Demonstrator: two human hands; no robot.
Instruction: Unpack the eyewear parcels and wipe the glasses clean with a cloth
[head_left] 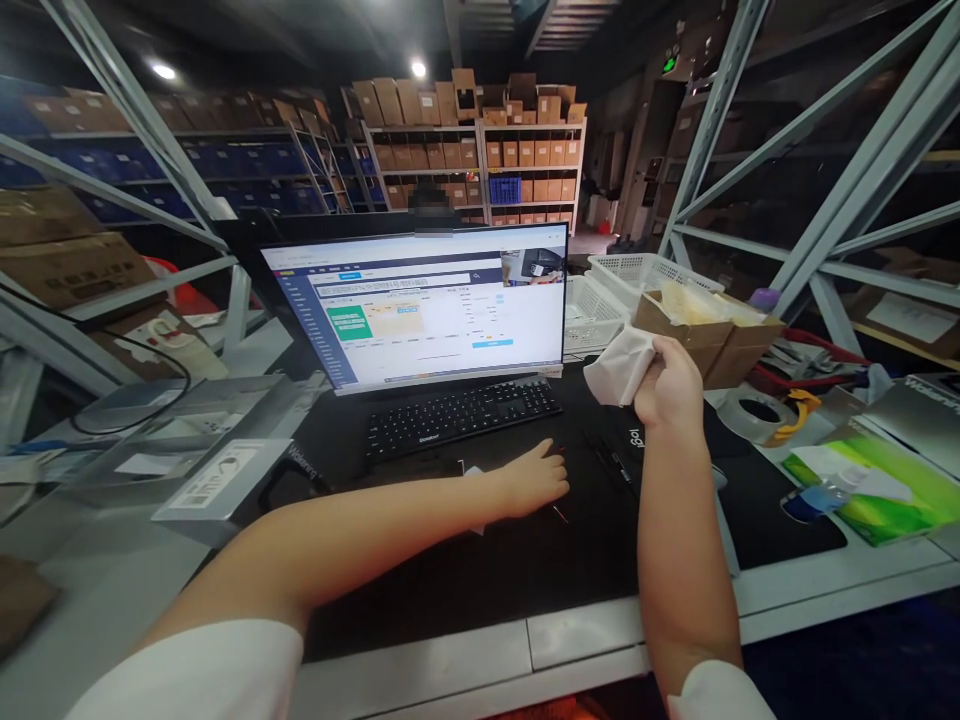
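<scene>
Gripping white cloth (621,365) in closed right hand (671,390), left hand (534,480) open flat on black mat (480,570), keyboard (463,415) at its 11 o'clock, monitor (420,300) behind

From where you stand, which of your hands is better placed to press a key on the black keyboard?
Probably the left hand: it rests empty on the black mat just in front of the keyboard. The right hand is raised and clutching a white wipe.
</scene>
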